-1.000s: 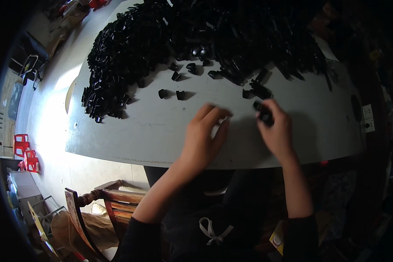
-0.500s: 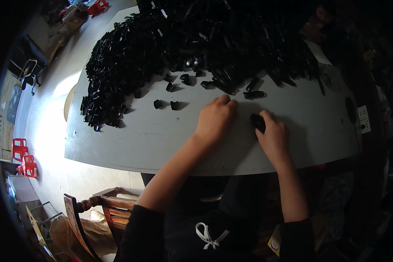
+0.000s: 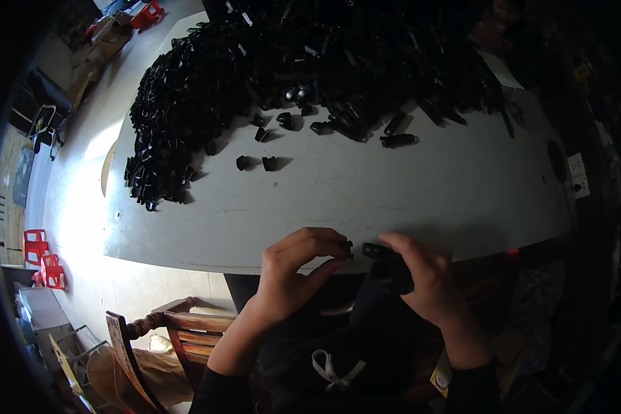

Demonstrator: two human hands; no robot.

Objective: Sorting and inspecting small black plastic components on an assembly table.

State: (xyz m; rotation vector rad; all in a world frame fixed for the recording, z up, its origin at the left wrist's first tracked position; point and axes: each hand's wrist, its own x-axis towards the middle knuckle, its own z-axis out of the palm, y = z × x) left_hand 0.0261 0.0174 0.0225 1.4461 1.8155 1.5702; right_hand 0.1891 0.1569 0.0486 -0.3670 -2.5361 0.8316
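Over the table's near edge, my left hand [image 3: 283,272] pinches a small black plastic piece [image 3: 349,249] between thumb and fingertips. My right hand [image 3: 429,279] is closed round a longer black plastic part [image 3: 375,250], whose end points toward the small piece. A narrow gap separates the two. Part of the longer piece is hidden by my fingers and blends into the dark clothing below. Farther up the grey table [image 3: 207,234] lie two small black caps [image 3: 269,163], and a black tubular part [image 3: 399,141] rests near the pile.
A large heap of black plastic parts [image 3: 186,96] covers the table's far side. To the left stand a wooden chair [image 3: 193,338] and red stools [image 3: 52,271]. A wall socket [image 3: 578,176] is at the right. Part of another person [image 3: 507,14] shows dimly at the far right.
Both hands have drawn back from mid-table to its near edge. A small black piece now shows in my left fingertips, and my right hand has brought the longer part along, turned toward it.
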